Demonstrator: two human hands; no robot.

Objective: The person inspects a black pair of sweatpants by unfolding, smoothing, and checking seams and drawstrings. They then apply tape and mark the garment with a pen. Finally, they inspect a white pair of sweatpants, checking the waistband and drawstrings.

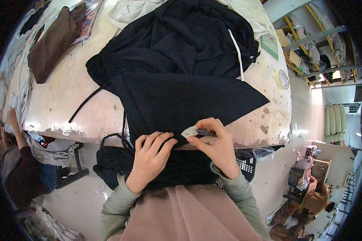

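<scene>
A black fabric garment [184,99] is spread over the worktable, its pointed corner reaching right and its gathered part bunched at the back. My left hand [152,161] lies palm down on its near edge, fingers slightly apart. Between thumb and fingers of my right hand [220,144] is a small pale piece [189,132], just above the cloth; whether it is chalk or a folded tag cannot be made out. Something dark shows behind it in the same hand. A white cord [237,54] lies across the garment, and a black cord [87,104] trails off to the left.
The worktable [57,117] has a worn, spotted top. Folded brown cloth [52,45] lies left; a green box [269,47] and a tape roll [282,79] lie right. Black cloth [181,168] hangs before me over a perforated basket [246,165]. Other people work at both sides.
</scene>
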